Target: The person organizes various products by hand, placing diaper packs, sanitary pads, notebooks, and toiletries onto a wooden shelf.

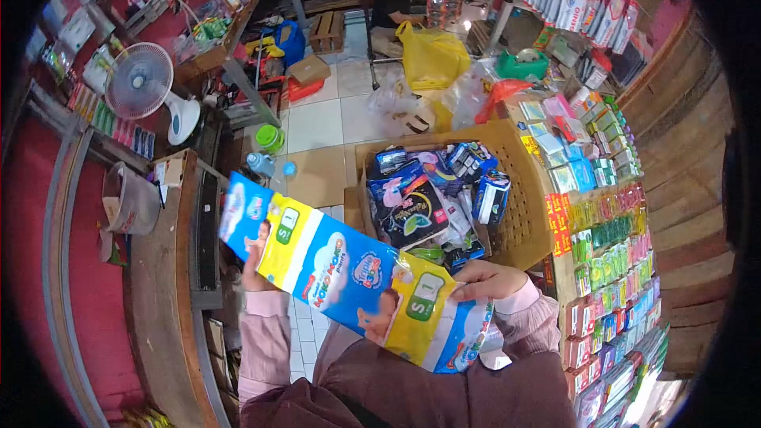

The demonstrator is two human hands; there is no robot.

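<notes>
A long strip of joined diaper packs, blue, yellow and white with baby pictures and an "S 1" mark, stretches across my lap, tilted down to the right. My left hand grips it near the upper left end, with part of the fingers hidden behind the strip. At the lower right, my right hand pinches its upper edge between thumb and fingers. Just beyond the strip, a cardboard box holds several dark blue and black sanitary pad packs.
A white fan stands left above a wooden counter. To the right rises a rack of small packets. Yellow plastic bags, a green tape dispenser and a light green container sit farther back.
</notes>
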